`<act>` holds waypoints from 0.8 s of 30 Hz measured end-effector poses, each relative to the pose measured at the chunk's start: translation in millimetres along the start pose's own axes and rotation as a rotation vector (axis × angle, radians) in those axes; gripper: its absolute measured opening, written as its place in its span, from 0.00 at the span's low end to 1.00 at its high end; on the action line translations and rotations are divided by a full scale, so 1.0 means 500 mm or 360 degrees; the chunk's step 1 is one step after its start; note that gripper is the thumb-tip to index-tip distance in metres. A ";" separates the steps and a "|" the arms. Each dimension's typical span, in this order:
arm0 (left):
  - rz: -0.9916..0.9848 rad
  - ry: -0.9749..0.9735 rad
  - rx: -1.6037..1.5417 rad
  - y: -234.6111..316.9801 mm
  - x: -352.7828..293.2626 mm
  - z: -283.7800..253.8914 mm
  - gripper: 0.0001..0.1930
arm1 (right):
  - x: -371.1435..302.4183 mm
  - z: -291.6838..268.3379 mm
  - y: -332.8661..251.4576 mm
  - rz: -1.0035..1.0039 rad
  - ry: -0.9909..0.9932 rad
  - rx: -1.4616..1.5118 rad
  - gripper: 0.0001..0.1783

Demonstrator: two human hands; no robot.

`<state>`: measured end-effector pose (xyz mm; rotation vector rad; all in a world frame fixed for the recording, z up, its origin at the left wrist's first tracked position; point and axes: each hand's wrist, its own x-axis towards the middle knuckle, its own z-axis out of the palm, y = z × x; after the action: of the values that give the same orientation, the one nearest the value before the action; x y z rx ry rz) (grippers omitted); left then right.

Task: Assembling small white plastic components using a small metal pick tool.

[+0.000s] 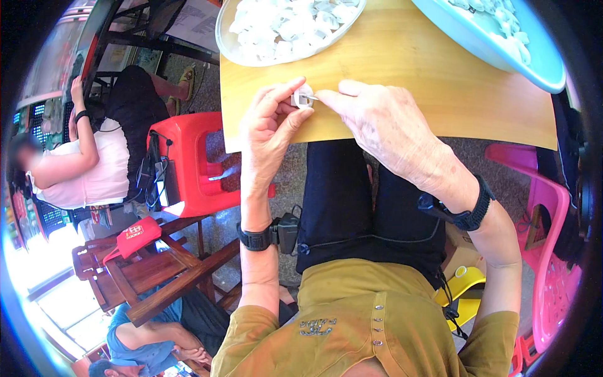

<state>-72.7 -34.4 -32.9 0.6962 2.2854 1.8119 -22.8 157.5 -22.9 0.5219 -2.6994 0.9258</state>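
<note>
My left hand [267, 122] pinches a small white plastic piece [301, 94] between thumb and fingertips, just above the table's near edge. Closed fingers of my right hand [386, 119] reach in from the right with a thin metal-looking piece [310, 97], whose tip meets the white piece. Most of that metal-looking piece is hidden by my fingers, so its kind cannot be told. Beyond my hands, a clear round bowl [221, 39] holds many similar white pieces. At the far right, a light blue basin [546, 74] holds more of them.
The wooden table [402, 47] curves across in front of my lap. A red plastic stool [195, 163] stands to the left, near a seated person [94, 160]. A wooden chair [157, 270] carries a red bag [135, 237]. A pink chair [546, 251] is at right. Another person [151, 336] sits lower left.
</note>
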 end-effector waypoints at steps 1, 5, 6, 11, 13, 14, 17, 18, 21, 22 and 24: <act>0.0000 0.0001 0.0024 0.000 -0.001 0.000 0.23 | 0.000 -0.001 -0.003 -0.0003 -0.0001 -0.0002 0.09; 0.0017 0.0006 0.0066 -0.001 -0.001 0.000 0.23 | -0.002 -0.004 -0.012 -0.0013 -0.0072 -0.0082 0.09; 0.0019 0.0007 0.0066 -0.001 -0.001 -0.001 0.23 | -0.003 -0.003 -0.011 -0.0033 -0.0097 -0.0123 0.08; 0.0007 0.0012 0.0065 0.000 -0.002 0.002 0.23 | -0.004 0.004 -0.013 -0.0092 -0.0162 -0.0351 0.21; -0.0001 0.0012 0.0051 -0.006 -0.003 -0.001 0.23 | 0.001 -0.002 -0.024 -0.0073 -0.0271 -0.0471 0.21; -0.0007 0.0012 0.0038 -0.007 -0.003 -0.003 0.23 | 0.006 -0.007 -0.032 -0.0157 -0.0293 -0.0602 0.20; -0.0043 0.0022 0.0051 -0.007 -0.005 -0.003 0.23 | 0.012 -0.010 -0.034 -0.0226 -0.0221 -0.0502 0.14; -0.0040 0.0025 0.0049 -0.006 -0.005 -0.003 0.23 | 0.014 -0.009 -0.030 -0.0210 -0.0129 -0.0268 0.09; -0.0067 0.0016 0.0039 -0.003 -0.002 0.004 0.23 | 0.012 -0.002 0.009 -0.0202 -0.0042 -0.0125 0.10; -0.0049 0.0023 0.0063 0.000 -0.001 0.003 0.23 | 0.017 0.000 0.019 -0.0192 -0.0046 -0.0071 0.09; -0.0037 0.0035 0.0085 0.000 -0.004 0.002 0.23 | 0.013 -0.001 0.023 -0.0183 -0.0075 -0.0036 0.09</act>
<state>-70.7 -34.5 -33.6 0.6583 2.3539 1.7628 -33.5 164.6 -26.2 0.6947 -2.6854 0.8614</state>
